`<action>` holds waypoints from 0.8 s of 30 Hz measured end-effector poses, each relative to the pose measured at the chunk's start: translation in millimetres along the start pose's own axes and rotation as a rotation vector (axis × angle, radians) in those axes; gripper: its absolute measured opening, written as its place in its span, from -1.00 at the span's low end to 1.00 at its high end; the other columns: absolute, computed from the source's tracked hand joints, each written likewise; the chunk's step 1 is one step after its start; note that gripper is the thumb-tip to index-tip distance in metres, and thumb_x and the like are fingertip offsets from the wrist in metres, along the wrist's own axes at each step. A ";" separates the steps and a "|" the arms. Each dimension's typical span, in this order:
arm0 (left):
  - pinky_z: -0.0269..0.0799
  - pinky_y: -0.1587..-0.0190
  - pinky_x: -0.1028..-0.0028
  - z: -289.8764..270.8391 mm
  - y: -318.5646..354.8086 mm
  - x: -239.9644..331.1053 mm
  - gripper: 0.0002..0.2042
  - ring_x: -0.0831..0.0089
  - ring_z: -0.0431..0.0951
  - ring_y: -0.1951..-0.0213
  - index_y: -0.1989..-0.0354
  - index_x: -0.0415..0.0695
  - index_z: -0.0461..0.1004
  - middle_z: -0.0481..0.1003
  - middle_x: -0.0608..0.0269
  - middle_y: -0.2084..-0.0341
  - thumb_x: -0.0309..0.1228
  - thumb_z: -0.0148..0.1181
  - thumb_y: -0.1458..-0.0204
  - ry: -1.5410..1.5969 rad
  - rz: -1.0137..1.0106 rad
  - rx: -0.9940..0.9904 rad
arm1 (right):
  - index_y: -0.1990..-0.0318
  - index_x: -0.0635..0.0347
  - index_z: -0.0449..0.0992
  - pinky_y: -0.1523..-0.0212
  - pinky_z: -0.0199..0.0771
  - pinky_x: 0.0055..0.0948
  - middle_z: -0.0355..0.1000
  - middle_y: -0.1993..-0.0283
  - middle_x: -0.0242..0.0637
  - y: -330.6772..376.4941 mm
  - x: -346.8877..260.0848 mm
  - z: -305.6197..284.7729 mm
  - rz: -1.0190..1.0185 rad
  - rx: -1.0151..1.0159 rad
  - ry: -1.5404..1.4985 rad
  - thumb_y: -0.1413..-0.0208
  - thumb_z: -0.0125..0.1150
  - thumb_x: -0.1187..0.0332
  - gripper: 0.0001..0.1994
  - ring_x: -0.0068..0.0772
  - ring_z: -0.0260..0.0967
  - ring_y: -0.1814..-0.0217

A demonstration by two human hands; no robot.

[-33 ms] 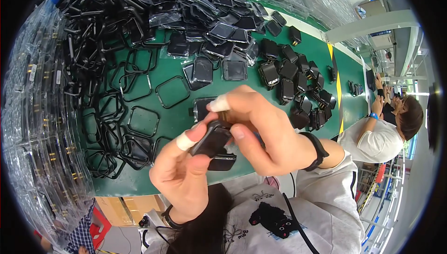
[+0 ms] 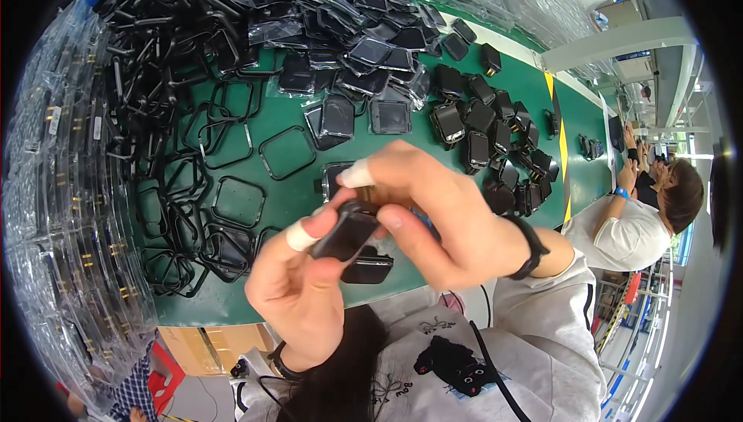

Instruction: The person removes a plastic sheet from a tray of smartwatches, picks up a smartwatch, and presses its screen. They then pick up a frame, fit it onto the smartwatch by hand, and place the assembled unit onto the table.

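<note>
Over the near part of the green table, both hands hold a small black rounded-rectangular device [image 2: 347, 235] with a glossy face, tilted. My left hand [image 2: 298, 294] grips its left side, thumb at the lower edge and taped finger at the upper left. My right hand [image 2: 449, 225] pinches its upper right corner between thumb and taped forefinger. Beneath the hands lies another black unit [image 2: 370, 269], partly covered. A black screen piece [image 2: 333, 178] is half hidden behind the right forefinger. Several open black frames [image 2: 286, 153] lie to the left.
Loose black frames heap up at far left [image 2: 170, 27]. Bagged black screens [image 2: 371, 51] pile at the back. Thick black units [image 2: 480, 116] cluster at right. Bubble-wrapped trays [image 2: 77, 213] line the left edge. Yellow-black tape [image 2: 564, 151] crosses the table, and a person [image 2: 631, 221] sits at right.
Both hands and the device have shifted slightly to the left. The grip looks unchanged, and nothing on the table has visibly moved.
</note>
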State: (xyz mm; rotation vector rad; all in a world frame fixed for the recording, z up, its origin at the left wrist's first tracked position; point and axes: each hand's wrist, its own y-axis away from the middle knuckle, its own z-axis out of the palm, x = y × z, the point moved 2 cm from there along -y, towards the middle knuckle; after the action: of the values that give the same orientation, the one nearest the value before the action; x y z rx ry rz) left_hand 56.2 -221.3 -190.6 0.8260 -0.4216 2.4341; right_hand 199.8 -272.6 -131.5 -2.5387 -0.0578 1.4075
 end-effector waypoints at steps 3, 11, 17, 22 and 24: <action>0.49 -0.01 0.08 -7.8 -1.9 3.7 -0.66 -0.05 0.41 -0.07 -0.04 -0.35 0.31 0.34 -0.35 -0.02 -0.43 0.12 -0.14 -0.041 -0.046 0.114 | 0.02 0.32 0.37 0.36 0.43 -0.44 0.42 0.18 -0.16 -22.2 2.6 -15.2 -0.007 -0.134 0.072 -0.05 0.10 0.58 -0.70 -0.35 0.42 0.28; 0.51 0.02 0.06 -6.2 -12.1 8.5 -0.64 -0.08 0.39 -0.09 -0.10 -0.27 0.26 0.28 -0.28 -0.09 -0.39 0.08 -0.17 -0.116 -0.012 0.139 | 0.14 0.22 0.48 0.27 0.44 -0.47 0.46 0.19 -0.28 -72.9 57.3 -67.6 -0.122 -0.110 0.843 0.19 0.37 0.49 -0.64 -0.29 0.42 0.23; 0.48 -0.03 0.08 -5.6 -15.1 14.8 -0.60 -0.08 0.37 -0.11 -0.15 -0.26 0.22 0.28 -0.21 -0.12 -0.42 0.07 -0.17 -0.121 -0.065 0.163 | 0.27 0.25 0.50 0.27 0.42 -0.44 0.43 0.27 -0.29 -71.5 40.3 -69.2 0.138 -0.079 0.443 0.33 0.44 0.52 -0.64 -0.27 0.37 0.30; 0.40 -0.12 0.13 4.1 -14.9 9.5 -0.54 -0.08 0.32 -0.16 -0.21 -0.27 0.13 0.26 -0.19 -0.14 -0.50 0.06 -0.15 -0.077 -0.100 0.176 | 0.42 0.31 0.50 0.35 0.45 -0.40 0.41 0.28 -0.27 -32.4 -14.2 -36.7 -0.364 -0.039 0.478 0.41 0.43 0.57 -0.71 -0.29 0.36 0.34; 0.36 -0.15 0.14 12.4 -15.5 3.3 -0.52 -0.08 0.30 -0.17 -0.24 -0.29 0.10 0.25 -0.18 -0.15 -0.54 0.05 -0.14 0.102 -0.243 0.108 | 0.43 0.33 0.51 0.38 0.46 -0.41 0.41 0.27 -0.25 -12.2 -24.3 -23.6 -0.463 -0.060 0.474 0.41 0.41 0.60 -0.73 -0.29 0.37 0.33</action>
State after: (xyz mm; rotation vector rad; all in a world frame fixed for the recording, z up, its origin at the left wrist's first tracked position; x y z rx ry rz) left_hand 68.7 -213.0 -177.2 0.7467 -0.1424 2.2749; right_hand 207.6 -268.7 -96.6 -2.6029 -0.5664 0.6297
